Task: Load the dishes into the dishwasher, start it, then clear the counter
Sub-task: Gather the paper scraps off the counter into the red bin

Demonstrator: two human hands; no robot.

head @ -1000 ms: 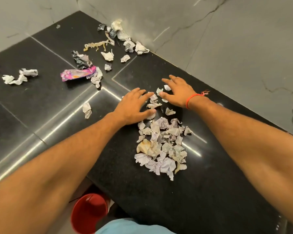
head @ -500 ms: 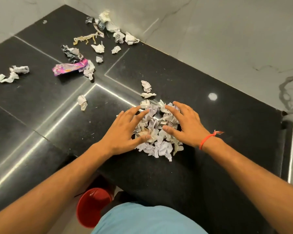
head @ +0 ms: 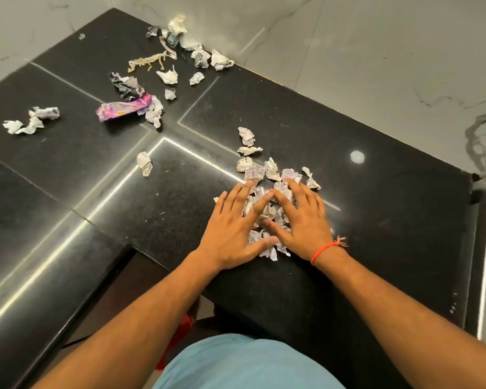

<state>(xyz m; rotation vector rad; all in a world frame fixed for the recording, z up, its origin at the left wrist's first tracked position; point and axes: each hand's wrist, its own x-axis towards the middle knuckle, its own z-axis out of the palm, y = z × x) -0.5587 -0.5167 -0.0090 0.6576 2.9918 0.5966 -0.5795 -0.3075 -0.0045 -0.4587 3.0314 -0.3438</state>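
A pile of crumpled white paper scraps point(head: 267, 175) lies on the black stone counter point(head: 390, 220). My left hand point(head: 233, 234) and my right hand point(head: 303, 220) press flat on the near part of the pile, fingers spread, thumbs almost touching. Neither hand grips anything. A few scraps point(head: 246, 136) sit loose just beyond the pile. More paper litter point(head: 199, 58) is scattered at the far corner by the wall, with a purple wrapper point(head: 124, 108) to its left.
A red bin point(head: 180, 332) shows partly below the counter edge, between my arms. Single scraps lie at the left point(head: 30, 119) and centre point(head: 144, 163). Grey marble walls point(head: 376, 51) bound the counter behind and to the right.
Both hands have drawn the scrap pile toward the counter's front edge and closed in together over it. The pile is tighter, and a few scraps were left behind beyond it.
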